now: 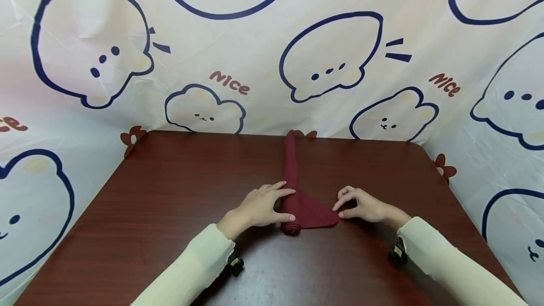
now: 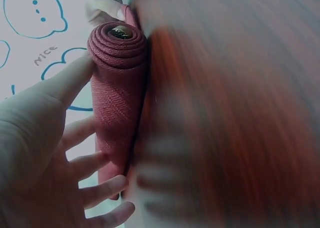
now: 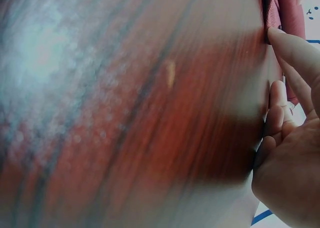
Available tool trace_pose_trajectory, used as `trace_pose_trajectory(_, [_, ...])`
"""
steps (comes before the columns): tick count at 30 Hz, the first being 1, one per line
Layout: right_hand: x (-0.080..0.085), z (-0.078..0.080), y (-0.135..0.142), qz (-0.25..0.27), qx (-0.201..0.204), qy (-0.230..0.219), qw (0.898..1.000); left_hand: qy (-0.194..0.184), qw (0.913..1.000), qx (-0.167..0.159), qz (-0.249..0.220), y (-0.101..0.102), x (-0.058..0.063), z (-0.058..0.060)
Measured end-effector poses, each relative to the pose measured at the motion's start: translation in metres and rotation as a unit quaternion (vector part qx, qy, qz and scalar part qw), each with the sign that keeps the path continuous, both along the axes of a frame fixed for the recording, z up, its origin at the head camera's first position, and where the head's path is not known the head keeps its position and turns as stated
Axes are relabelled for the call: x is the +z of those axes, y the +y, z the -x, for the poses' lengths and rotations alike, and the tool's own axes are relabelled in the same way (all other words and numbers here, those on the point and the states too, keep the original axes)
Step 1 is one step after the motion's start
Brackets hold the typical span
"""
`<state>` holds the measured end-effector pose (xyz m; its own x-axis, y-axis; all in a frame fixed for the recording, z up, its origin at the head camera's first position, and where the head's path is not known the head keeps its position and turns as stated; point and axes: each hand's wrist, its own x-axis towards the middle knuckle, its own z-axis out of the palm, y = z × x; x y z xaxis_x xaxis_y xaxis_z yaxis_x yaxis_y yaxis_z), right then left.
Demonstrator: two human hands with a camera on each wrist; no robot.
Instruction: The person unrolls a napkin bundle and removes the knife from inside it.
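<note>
A dark red cloth (image 1: 291, 169) lies on the table, rolled into a long tube that points away from me. Its near end shows a tight spiral (image 2: 119, 45), and a flat flap (image 1: 316, 214) with a rounded corner spreads out to the right. My left hand (image 1: 265, 206) rests on the roll with its fingers spread, the thumb near the spiral end. At the flap's right corner, my right hand (image 1: 364, 206) pinches the cloth's edge between thumb and forefinger. The other right fingers curl loosely in the right wrist view.
The brown wooden table (image 1: 191, 169) reaches to a printed white curtain (image 1: 263, 51) at the back and sides. The roll's far end lies at the table's back edge. A dark wrist camera (image 1: 235, 263) sits below the left sleeve, another camera (image 1: 398, 253) below the right.
</note>
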<state>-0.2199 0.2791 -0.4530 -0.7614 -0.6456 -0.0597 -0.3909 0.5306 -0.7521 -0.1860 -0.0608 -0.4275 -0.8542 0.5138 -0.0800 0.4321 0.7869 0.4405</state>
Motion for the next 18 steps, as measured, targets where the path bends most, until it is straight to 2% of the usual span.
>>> trace_pose_trajectory(7, [0.001, 0.001, 0.000, -0.002, 0.002, -0.003, 1.000, -0.005, 1.0000, 0.007, 0.002, -0.011, 0.004, -0.002])
trace_pose_trajectory(18, [0.002, 0.001, 0.001, -0.010, 0.002, -0.002, 1.000, -0.019, 0.9997, 0.009, -0.011, -0.031, 0.000, -0.003])
